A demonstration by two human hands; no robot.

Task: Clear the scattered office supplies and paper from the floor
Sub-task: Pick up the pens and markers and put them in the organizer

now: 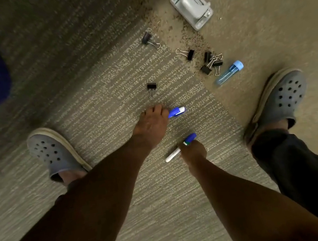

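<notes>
1. My left hand [150, 124] closes its fingers on a blue marker [177, 111] lying on the carpet [94, 100]; my right hand [193, 152] grips a white marker [176, 152].
2. I judge this the pen-gathering step. Next comes lifting the blue one, which needs a firm pinch.
3. Farther off lie binder clips [210, 62], a blue tube [228, 72] and a hole punch [190, 3].
4. Open carpet between my shoes [53, 151] leaves room to move.

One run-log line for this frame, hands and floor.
left hand: grips blue-capped marker | right hand: holds white blue-capped marker | floor: black binder clips, grey hole punch, clear blue tube
</notes>
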